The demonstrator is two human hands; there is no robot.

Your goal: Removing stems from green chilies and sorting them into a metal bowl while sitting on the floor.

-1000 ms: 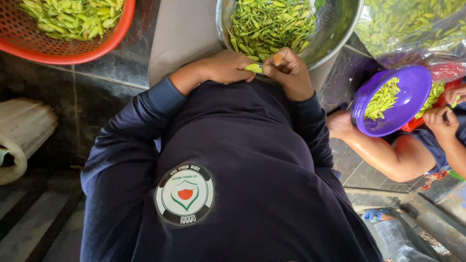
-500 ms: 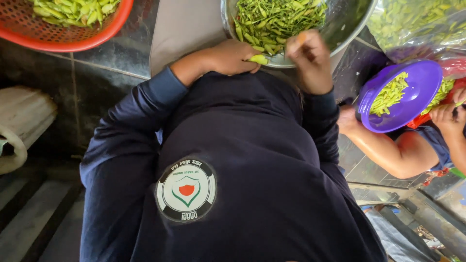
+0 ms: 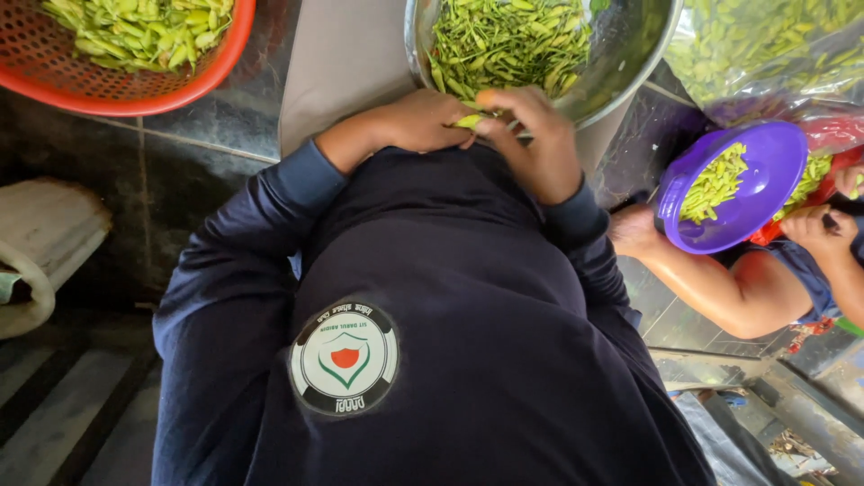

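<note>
Pinching one green pod (image 3: 470, 121) between both hands: left hand (image 3: 416, 121) and right hand (image 3: 533, 139) grasp it at the steel bowl (image 3: 630, 76) rim. Round white badge (image 3: 345, 358) with red-green shield on navy shirt chest. Clear bag (image 3: 765, 49) of pods top right, above purple bowl (image 3: 765, 193).

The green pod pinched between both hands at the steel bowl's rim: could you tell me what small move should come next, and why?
Probably part the pod with the thumbs and let its pieces drop into the steel bowl. Both the left hand and the right hand have a grip on it right at the bowl's rim, and the bowl already holds a heap of similar green pieces, so little travel seems needed.
</note>
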